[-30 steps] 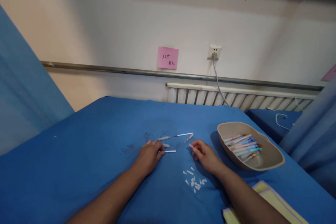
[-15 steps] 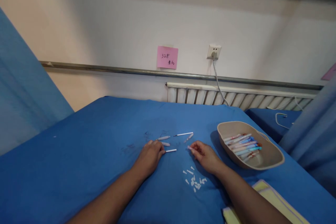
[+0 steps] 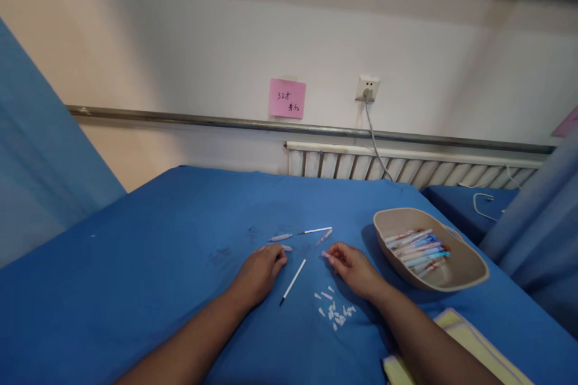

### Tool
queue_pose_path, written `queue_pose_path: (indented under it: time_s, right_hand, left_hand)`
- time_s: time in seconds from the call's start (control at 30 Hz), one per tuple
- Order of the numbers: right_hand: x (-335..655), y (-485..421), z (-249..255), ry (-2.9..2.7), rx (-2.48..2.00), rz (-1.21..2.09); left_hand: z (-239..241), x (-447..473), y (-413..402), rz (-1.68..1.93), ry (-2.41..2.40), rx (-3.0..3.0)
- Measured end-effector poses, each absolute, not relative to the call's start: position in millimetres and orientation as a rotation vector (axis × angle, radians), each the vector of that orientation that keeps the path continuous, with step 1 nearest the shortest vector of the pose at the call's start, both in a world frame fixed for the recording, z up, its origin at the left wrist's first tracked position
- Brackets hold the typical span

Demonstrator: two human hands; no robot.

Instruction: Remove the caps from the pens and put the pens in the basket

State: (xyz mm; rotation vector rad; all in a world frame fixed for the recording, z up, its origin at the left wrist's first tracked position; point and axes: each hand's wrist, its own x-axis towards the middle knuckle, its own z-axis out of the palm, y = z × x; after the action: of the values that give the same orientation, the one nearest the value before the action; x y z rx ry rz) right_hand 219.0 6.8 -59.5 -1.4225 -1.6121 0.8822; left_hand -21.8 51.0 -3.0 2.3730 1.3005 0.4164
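My left hand point(image 3: 258, 272) rests knuckles-up on the blue cloth point(image 3: 149, 264) with its fingers curled; nothing shows in them. A thin white pen refill point(image 3: 292, 281) lies loose and slanted just to its right. A pale pen part point(image 3: 286, 248) sits right at its fingertips. My right hand point(image 3: 354, 266) pinches a small pinkish pen piece point(image 3: 326, 254) between thumb and fingers. Further back lie a pen barrel point(image 3: 280, 237), another white refill point(image 3: 315, 231) and a short clear piece point(image 3: 325, 236). Several small white bits point(image 3: 335, 311) are heaped near my right wrist.
A beige oval tray point(image 3: 469, 280) with several coloured pens stands at the right. A yellow cloth point(image 3: 469, 343) lies at the near right edge. Behind the table are a radiator point(image 3: 406, 168), a wall socket point(image 3: 367, 89) with a cable, and a pink note point(image 3: 287, 98).
The white refill left my left fingertips and now lies slanted toward me beside that hand. My right hand has hardly moved, still pinching its small piece.
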Motion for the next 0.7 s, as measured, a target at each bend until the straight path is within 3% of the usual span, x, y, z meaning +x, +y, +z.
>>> queue_pose_path:
  time_s: [0.4, 0.6, 0.7]
  right_hand:
    - [221.4, 5.5, -53.5, -1.721, -1.518, 0.705]
    - [215.9, -4.5, -30.8, -1.898, -1.496, 0.470]
    - [205.4, -13.9, -20.8, -2.000, -1.410, 0.501]
  left_hand:
    - [5.2, -18.7, 34.3, 0.343, 1.119, 2.519]
    - [4.4, -15.0, 32.7, 0.275, 1.148, 2.563]
    - [4.1, -12.5, 26.6, 0.271, 1.110, 2.566]
